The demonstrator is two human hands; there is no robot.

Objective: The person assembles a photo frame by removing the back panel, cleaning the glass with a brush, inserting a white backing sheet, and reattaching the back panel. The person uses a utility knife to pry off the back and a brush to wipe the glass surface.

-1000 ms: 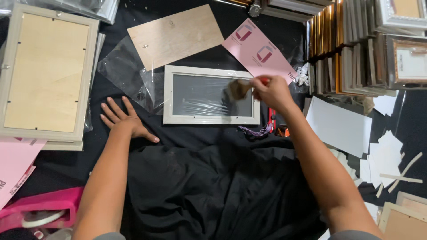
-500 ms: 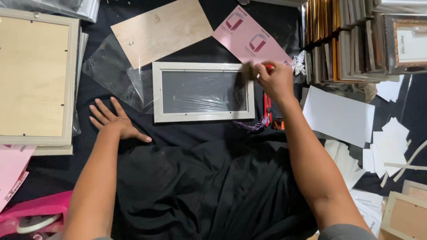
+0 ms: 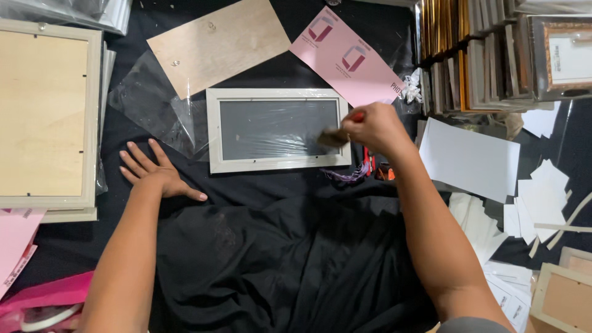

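A black cloth (image 3: pixel 271 271) is lying spread under both arms and is covering the whole work surface. Well to the left of the left hand, a large frame (image 3: pixel 49 114) is lying face down, its pale wooden backing showing. Beyond the right hand, a stack of frames (image 3: pixel 487 52) is standing on edge, and just to the right of that hand a white sheet of card (image 3: pixel 472 160) is lying flat.

Between the two hands, slightly ahead of them, the small white frame (image 3: pixel 277 129) is lying with its glass up. Its backing board (image 3: pixel 219 46) is lying apart, further ahead of the hands, beside a pink paper sheet (image 3: pixel 348 58), and a clear plastic bag (image 3: pixel 151 105) is lying just ahead of the left hand.

The left hand (image 3: pixel 154 172) is resting flat on the cloth, fingers spread, holding nothing and not touching the frame. The right hand (image 3: pixel 373 126) is closed around a small brush (image 3: pixel 336 137) with a red handle, its bristles hanging over the frame's right edge.

Judging from this, the frame is already unpacked and opened, and the glass is being dusted; the paper and backing are not yet put back in, so the assembly is roughly at its midpoint.
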